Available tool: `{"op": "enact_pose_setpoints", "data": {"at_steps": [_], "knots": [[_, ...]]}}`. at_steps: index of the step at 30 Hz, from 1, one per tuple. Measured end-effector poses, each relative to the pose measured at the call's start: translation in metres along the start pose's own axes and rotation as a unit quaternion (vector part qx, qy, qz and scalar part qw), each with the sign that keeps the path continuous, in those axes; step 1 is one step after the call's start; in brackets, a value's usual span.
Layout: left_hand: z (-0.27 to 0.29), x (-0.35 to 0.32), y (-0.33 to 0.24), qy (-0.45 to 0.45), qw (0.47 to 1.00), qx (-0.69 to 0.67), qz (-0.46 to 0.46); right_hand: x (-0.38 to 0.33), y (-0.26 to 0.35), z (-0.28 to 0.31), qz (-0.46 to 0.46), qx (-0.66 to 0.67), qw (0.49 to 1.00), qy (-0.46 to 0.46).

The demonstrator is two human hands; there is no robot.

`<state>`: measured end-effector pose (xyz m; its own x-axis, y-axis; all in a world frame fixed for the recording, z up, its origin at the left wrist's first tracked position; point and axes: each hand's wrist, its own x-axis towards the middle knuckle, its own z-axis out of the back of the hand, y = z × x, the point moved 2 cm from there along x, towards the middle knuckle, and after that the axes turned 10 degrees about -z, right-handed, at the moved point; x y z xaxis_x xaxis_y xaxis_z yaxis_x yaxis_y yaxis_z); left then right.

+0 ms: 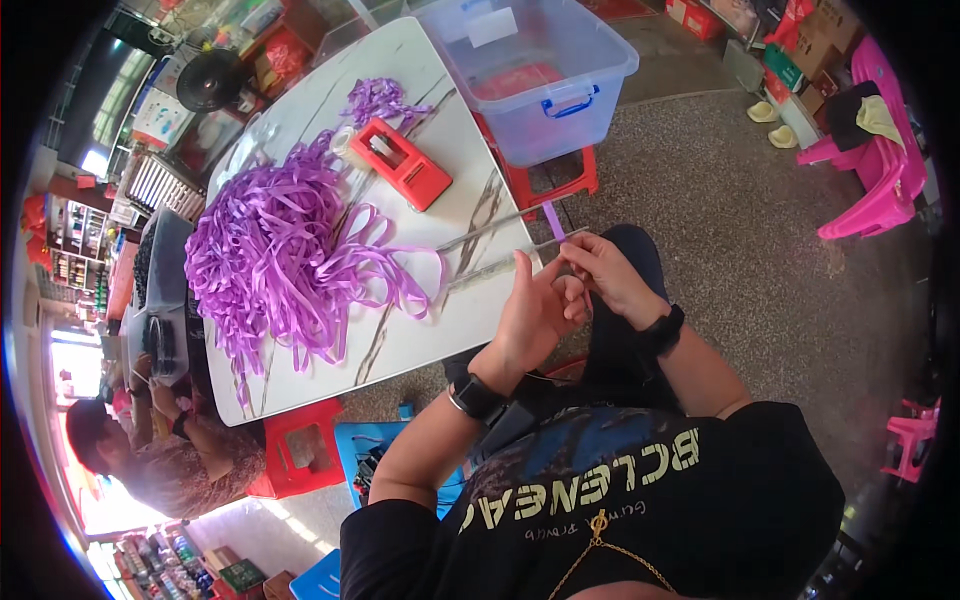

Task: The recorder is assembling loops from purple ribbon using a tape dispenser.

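Note:
Two thin metal rods (490, 232) reach past the table's right edge, and a short band of purple ribbon (552, 220) spans them. At the lower rod, my right hand (612, 276) is closed, thumb and forefinger pinched on the ribbon. My left hand (537, 310) is right beside it, thumb upright and the other fingers curled in; what they hold, if anything, is hidden. A large tangled heap of purple ribbon (265, 250) covers the table's left part, with loops trailing toward the rods. Behind the rods stands a red tape dispenser (405, 168).
The white marbled table (420, 345) carries a smaller purple ribbon pile (378, 100) at the back. A clear plastic bin (560, 130) rests on a red stool (575, 180) to the right. Pink chairs (885, 160) stand farther right. Another person (165, 460) sits at the left.

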<state>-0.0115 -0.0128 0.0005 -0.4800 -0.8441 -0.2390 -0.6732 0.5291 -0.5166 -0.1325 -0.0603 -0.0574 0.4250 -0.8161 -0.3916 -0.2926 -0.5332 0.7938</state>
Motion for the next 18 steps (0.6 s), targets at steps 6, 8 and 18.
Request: {"op": "enact_pose_setpoints", "data": {"at_steps": [6,8,18], "knots": [[-0.006,-0.004,0.005,-0.035,0.999,-0.005,-0.041,-0.008,0.001,-0.002,-0.029,-0.001,1.000,0.011],[-0.004,-0.003,0.001,-0.011,0.992,-0.114,-0.055,-0.008,0.001,-0.005,-0.043,0.000,0.999,0.016],[0.000,-0.001,-0.009,0.046,0.973,-0.220,-0.044,-0.008,0.008,-0.003,-0.003,-0.021,1.000,0.012]]}}
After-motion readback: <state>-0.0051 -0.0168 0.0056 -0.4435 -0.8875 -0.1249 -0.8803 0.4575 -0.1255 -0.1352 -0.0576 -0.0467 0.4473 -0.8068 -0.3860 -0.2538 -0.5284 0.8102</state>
